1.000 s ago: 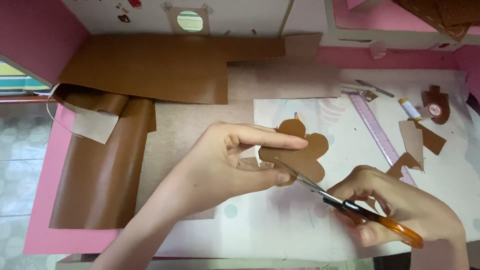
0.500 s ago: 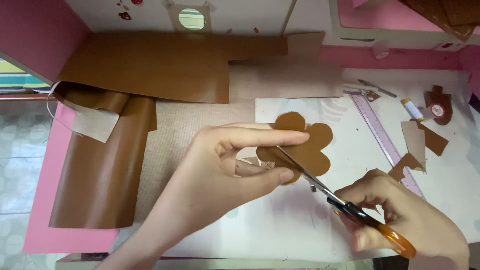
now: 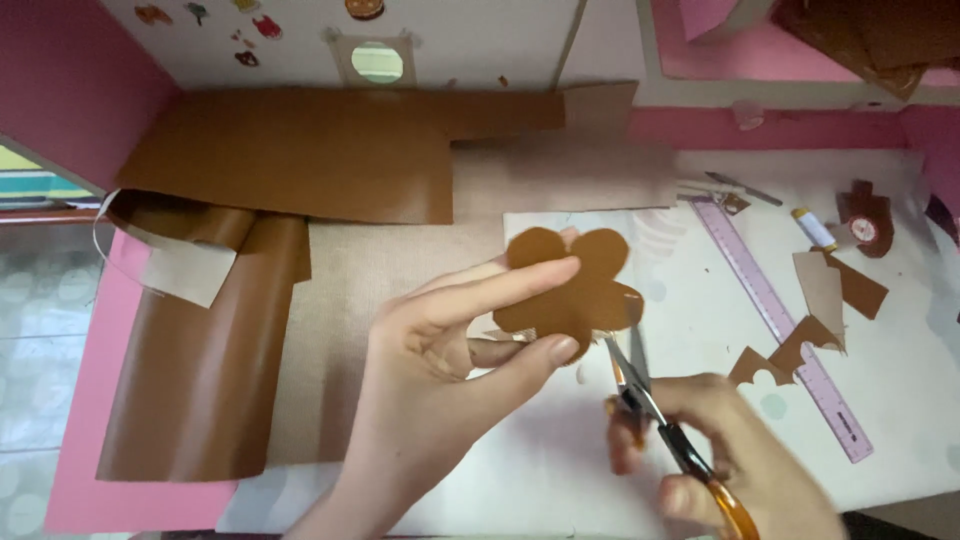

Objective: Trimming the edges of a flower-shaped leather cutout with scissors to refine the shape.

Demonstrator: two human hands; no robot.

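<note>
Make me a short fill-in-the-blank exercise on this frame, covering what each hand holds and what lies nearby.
1. The left hand pinches a brown cut-out shaped like a ____.
2. The right hand holds scissors with ____ handles.
3. The scissors' blades meet the cut-out at its ____ edge.
4. To the right of the cut-out, a ____ ruler lies on the white sheet.

Missing words: flower; orange; lower; purple

Right hand (image 3: 735, 455) motion-blurred and cut by the bottom edge, as are the orange scissor handles (image 3: 730, 510); left hand (image 3: 450, 350) hides part of the brown flower cutout (image 3: 575, 285); small wall stickers (image 3: 255, 22) indistinct.
</note>
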